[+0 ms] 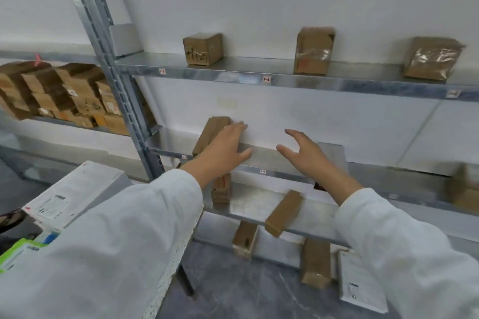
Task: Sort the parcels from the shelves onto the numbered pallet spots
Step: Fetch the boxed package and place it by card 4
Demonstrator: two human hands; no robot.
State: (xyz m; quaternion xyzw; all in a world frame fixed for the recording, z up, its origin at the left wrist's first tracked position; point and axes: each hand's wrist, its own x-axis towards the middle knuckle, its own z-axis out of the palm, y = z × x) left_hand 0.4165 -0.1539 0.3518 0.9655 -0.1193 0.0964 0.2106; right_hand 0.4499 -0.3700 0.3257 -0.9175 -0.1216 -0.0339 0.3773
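Observation:
A brown cardboard parcel (211, 132) leans on the middle metal shelf (264, 156). My left hand (223, 149) lies flat against its right side with straight fingers. My right hand (305, 153) hovers open over the same shelf, to the right of the parcel, touching nothing. Three brown parcels stand on the top shelf: one with handwriting (203, 48), a taped one (314, 50) and a wrapped one (431, 59). On the lower shelf stand an upright parcel (221, 190) and a long one (283, 213) jutting over the edge.
A grey shelf upright (114, 72) rises at left. Behind it is a stack of several cartons (59, 93). Two parcels (315, 263) stand on the grey floor by a white package (359, 282). White packages (75, 197) sit at lower left. Another brown parcel (465, 189) is at far right.

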